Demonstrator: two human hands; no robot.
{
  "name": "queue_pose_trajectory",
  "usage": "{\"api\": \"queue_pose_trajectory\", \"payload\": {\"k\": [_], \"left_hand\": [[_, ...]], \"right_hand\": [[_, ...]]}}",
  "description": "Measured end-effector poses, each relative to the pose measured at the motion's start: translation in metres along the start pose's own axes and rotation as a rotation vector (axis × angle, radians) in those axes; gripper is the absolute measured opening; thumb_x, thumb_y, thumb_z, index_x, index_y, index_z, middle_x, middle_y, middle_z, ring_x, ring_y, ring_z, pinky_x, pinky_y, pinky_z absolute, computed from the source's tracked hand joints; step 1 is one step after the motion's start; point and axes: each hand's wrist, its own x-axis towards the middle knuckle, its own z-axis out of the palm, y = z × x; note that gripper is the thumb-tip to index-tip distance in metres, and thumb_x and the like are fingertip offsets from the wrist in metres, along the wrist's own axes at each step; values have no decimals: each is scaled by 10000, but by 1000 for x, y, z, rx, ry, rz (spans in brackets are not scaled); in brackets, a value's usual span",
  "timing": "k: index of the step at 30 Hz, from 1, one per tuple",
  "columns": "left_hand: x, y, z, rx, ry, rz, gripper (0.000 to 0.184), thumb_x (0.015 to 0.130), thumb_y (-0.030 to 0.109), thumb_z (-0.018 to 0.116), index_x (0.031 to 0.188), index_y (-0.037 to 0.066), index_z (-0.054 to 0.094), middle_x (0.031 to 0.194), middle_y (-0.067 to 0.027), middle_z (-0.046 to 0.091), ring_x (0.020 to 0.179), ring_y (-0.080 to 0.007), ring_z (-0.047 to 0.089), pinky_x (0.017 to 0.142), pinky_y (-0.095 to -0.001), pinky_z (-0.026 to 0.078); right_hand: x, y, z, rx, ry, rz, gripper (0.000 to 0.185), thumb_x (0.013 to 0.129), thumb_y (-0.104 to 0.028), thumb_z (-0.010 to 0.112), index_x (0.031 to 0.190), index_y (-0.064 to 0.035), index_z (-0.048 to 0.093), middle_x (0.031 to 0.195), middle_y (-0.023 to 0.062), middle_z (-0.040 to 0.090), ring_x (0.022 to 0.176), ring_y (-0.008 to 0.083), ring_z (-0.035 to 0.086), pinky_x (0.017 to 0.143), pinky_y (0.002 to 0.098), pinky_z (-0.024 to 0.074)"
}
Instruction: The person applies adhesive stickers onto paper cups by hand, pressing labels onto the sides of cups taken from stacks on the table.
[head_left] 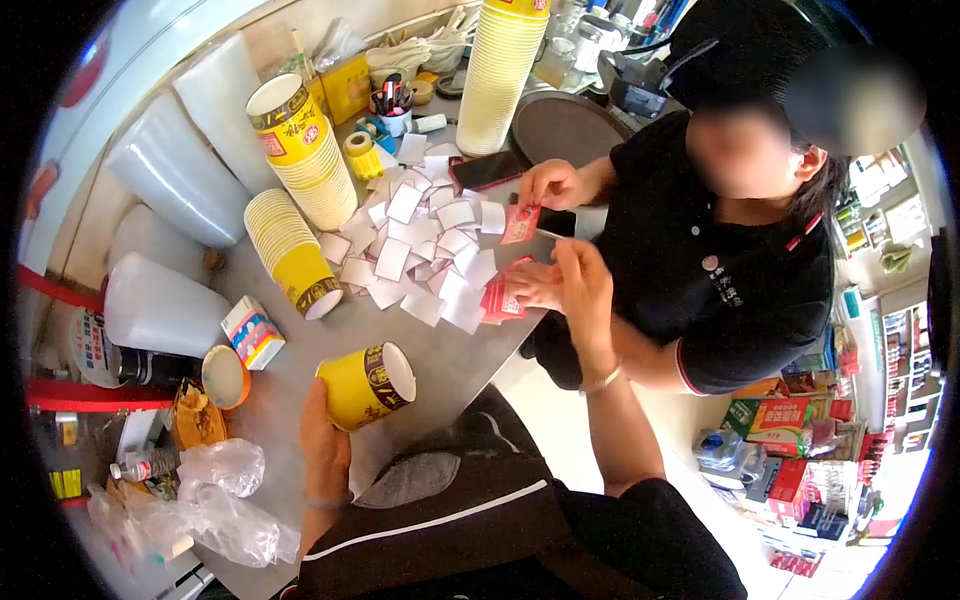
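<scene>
My left hand (325, 450) grips a yellow paper tub (365, 385) with a dark printed band, tilted with its white opening to the right. My right hand (583, 285) is raised beside a co-worker's hands, thumb and fingers drawn together; whatever is between them, if anything, I cannot make out. One co-worker's hand (552, 185) pinches a red printed card (520, 223). The co-worker's other hand (537, 287) rests on more red cards (503, 299) at the table edge. Many white square papers (405, 230) lie scattered beside these cards.
Stacked yellow paper tubs (305, 165) stand behind, with another stack (285, 250) lying tilted. A tall cup stack (503, 75) rises near a round dark tray (570, 128). A phone (487, 171), a small carton (253, 333) and plastic bags (220, 490) lie around the metal table.
</scene>
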Motion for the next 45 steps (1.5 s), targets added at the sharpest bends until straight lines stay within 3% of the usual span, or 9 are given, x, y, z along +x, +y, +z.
{"api": "queue_pose_trajectory", "payload": {"k": [5,11,12,15,17,19,25,35,45], "left_hand": [[-23,13,24,173,-48,77,340,966,207,449,1203,-33,486,1136,-104,569,1039,-185,555,898,-322,440],[-34,19,38,84,-119,-21,356,932,163,509,1234,-21,462,1145,-100,570,1054,-186,551,901,-315,448],[-34,21,40,93,-148,-36,366,919,144,526,1240,-18,459,1151,-99,569,1057,-189,551,906,-316,446],[-33,24,47,156,-260,-44,406,879,94,570,1253,-10,451,1171,-98,565,1063,-196,553,918,-317,437],[-35,21,48,257,-352,-6,434,857,69,591,1259,-8,447,1188,-99,561,1063,-201,556,924,-320,432],[-42,21,50,318,-377,-11,426,866,99,575,1257,-19,453,1178,-121,571,1072,-213,557,941,-352,430],[-59,6,39,344,-352,-116,378,963,232,443,1232,-31,483,1186,-113,561,1081,-178,528,946,-310,404],[-76,14,50,378,-222,-282,470,1002,344,311,1240,-29,471,1176,-114,549,1081,-164,518,968,-294,383],[-71,6,49,417,-463,-91,484,861,72,598,1293,0,391,1154,-98,564,1056,-176,548,939,-314,436]], "right_hand": [[34,2,-8,-109,-185,208,379,813,-330,663,851,45,633,694,70,637,624,101,568,578,253,470],[26,28,-12,330,-235,408,195,845,-162,628,801,27,647,739,51,632,657,90,570,579,220,459],[23,42,-13,363,-283,406,190,867,-151,601,957,15,624,851,53,632,733,98,575,625,232,471],[-34,-10,16,962,-194,558,294,891,-124,561,1162,-15,529,974,45,596,823,112,564,700,268,472],[-72,-1,27,1516,-487,808,268,891,-116,545,1148,-43,525,1028,73,568,926,168,539,847,341,442],[-94,-25,40,1433,-574,776,220,870,-103,570,1080,-44,600,1016,71,581,922,162,534,873,326,400],[-120,-51,58,192,-609,84,139,813,-142,662,811,-6,686,1101,95,590,1018,192,541,893,284,403],[-144,-42,61,147,-690,147,159,804,-149,673,853,2,680,1068,98,611,969,203,559,840,296,433],[-142,-46,62,-155,-619,-172,215,757,-183,707,870,-6,665,1190,160,542,1082,286,509,949,358,379]]}}
